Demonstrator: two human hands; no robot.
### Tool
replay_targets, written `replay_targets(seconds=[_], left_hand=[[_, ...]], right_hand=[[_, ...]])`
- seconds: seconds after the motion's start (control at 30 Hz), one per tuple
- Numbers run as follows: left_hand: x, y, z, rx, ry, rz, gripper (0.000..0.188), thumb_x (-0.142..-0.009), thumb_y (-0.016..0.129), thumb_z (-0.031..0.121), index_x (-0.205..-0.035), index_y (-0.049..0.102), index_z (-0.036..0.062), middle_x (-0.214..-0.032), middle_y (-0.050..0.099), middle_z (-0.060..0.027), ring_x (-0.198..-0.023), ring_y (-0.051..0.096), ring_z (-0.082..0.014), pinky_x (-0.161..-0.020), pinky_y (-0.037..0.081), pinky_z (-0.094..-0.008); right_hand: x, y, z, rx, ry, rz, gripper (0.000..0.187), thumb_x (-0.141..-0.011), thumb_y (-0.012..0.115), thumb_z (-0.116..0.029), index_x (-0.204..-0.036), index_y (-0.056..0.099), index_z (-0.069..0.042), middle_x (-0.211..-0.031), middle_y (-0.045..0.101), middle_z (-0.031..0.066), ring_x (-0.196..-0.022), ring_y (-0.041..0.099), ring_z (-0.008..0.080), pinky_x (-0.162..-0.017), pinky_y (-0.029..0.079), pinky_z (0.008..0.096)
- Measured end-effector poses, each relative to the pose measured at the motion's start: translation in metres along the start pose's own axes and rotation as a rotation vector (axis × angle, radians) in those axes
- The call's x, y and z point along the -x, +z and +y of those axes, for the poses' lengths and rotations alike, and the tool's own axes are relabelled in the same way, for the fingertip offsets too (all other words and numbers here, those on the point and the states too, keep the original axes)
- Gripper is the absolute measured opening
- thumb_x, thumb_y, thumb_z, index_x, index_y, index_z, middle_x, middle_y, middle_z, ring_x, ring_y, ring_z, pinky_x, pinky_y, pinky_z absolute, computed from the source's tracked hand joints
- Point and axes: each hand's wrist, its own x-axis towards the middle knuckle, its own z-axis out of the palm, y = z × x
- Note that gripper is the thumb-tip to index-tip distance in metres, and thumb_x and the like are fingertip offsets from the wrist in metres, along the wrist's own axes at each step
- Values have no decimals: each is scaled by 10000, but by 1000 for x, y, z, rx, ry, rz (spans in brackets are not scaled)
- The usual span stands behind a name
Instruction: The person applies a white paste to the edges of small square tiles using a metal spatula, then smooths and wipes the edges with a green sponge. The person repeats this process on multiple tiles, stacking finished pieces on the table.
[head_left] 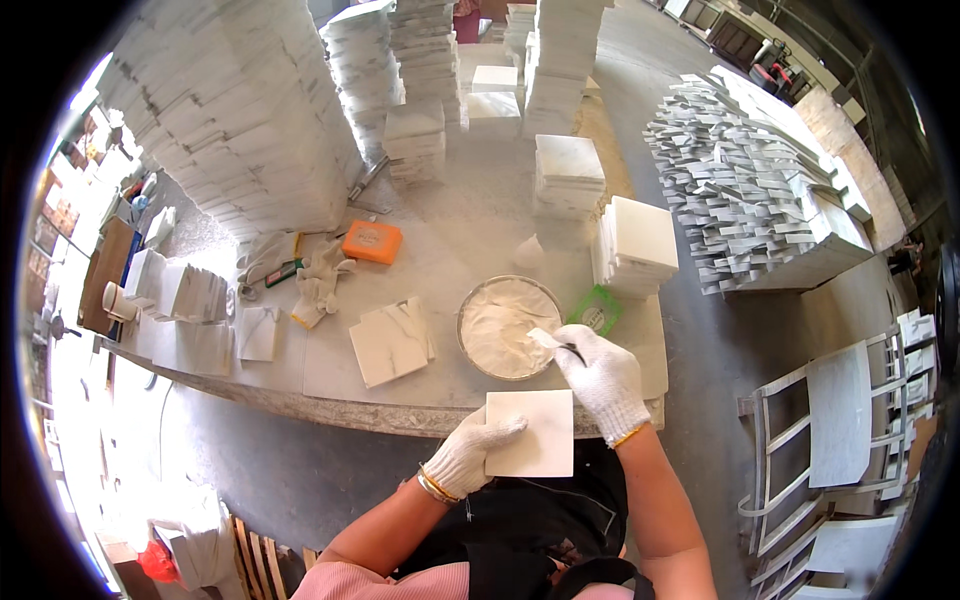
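Note:
My left hand (464, 455), in a white knit glove, grips a square white marble tile (545, 440) by its left edge, thumb on the face. The tile is held over my lap, just off the table's near edge. My gloved right hand (604, 380) is closed around a small putty knife (570, 350) with a dark part showing. White paste clings to its blade, which is at the right rim of a round metal bowl (462, 350). White paste (505, 325) fills the bowl. The knife's handle is mostly hidden in my fingers.
Marble tiles (390, 345) lie left of the bowl, by an orange box (372, 242) and loose gloves (322, 285). A green packet (598, 310) and a tile stack (640, 245) stand right. A tall tile stack (230, 110) rises back left; marble strips (735, 200) fill a bench beyond.

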Motion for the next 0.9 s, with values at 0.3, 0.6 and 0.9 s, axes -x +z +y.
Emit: replay_targets(seconds=[0.3,0.6,0.9], left_hand=[[9,-27,-3,128,67,14,568,-906,693,90,-1407,462,-43,-1312,615,-165,-1175,645,-276,-995,550,-418],[6,-6,-8,49,52,15,518,-928,689,113,-1384,487,-28,-1290,626,-133,-1140,653,-240,-970,556,-399],[10,7,-13,16,41,47,498,-929,682,104,-1373,497,-30,-1269,636,-127,-1129,655,-232,-960,555,-389]], right_hand=[[-20,-13,17,91,51,107,308,-983,557,-401,-1176,694,-205,-962,720,137,-905,688,338,-817,540,444],[-20,7,58,414,13,89,439,-915,633,-376,-1333,603,-246,-1391,523,247,-1120,607,408,-928,528,454],[5,-17,82,274,134,91,383,-853,717,-374,-1171,678,-164,-1282,595,105,-1118,611,349,-915,522,464]])
